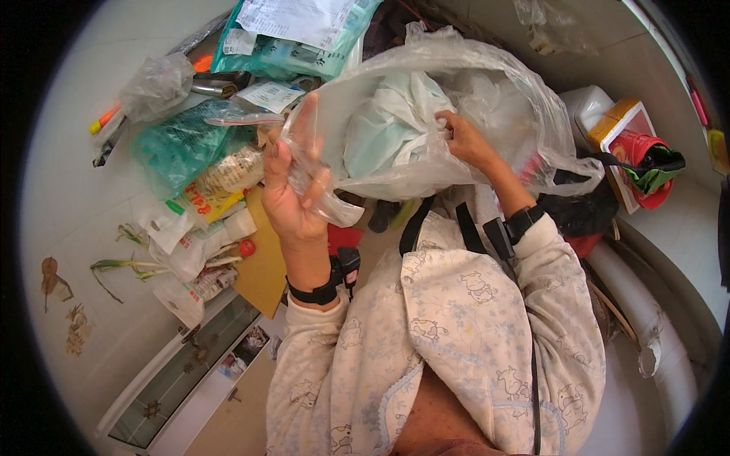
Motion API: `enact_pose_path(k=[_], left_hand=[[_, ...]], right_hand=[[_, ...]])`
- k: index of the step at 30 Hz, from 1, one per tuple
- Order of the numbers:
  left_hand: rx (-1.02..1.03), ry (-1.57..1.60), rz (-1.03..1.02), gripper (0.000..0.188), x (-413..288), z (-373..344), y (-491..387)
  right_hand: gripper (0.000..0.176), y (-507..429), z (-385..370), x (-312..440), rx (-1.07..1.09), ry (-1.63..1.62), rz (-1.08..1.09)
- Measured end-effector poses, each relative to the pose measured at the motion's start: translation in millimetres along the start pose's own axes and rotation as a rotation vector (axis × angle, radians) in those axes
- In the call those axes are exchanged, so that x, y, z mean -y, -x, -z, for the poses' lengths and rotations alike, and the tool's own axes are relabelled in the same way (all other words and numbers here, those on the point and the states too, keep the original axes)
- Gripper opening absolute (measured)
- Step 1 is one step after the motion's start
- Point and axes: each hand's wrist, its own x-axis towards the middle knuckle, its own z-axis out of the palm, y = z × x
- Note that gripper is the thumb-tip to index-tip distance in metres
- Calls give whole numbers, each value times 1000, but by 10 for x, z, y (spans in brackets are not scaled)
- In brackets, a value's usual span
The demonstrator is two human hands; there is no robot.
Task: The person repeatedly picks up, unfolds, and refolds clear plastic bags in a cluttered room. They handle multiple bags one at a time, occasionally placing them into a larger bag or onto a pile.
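A large clear plastic bag [513, 62] spreads in front of me with its mouth wide. My left hand [296, 182] holds the bag's left rim, the film running between its raised fingers. My right hand [465, 137] reaches in over the near rim, its fingertips touching a pale green-white plastic bag [382, 131] that lies inside. Whether those fingertips pinch it cannot be made out. More crumpled clear plastic [490, 108] fills the right part of the large bag.
Left of the bag lie a teal mesh bag [188, 139], spring onions [125, 265], a small red tomato [247, 247] and packaged food [234, 171]. A teal parcel [285, 51] is behind. To the right are a red container [639, 154] and a white pipe [644, 319].
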Motion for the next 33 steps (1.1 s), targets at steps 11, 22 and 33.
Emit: enact_pose_path(k=[11,22,33], left_hand=[[-4,-85,-8,5,36,163,72],[-76,-405,-4,14,113,106,44],[-22,-371,521,68,475,-119,-194]], right_hand=[[26,202,347,529,-116,-778,-454],[31,136,594,1145,-24,-1187,-245],[25,306,412,1515,81,-629,90]])
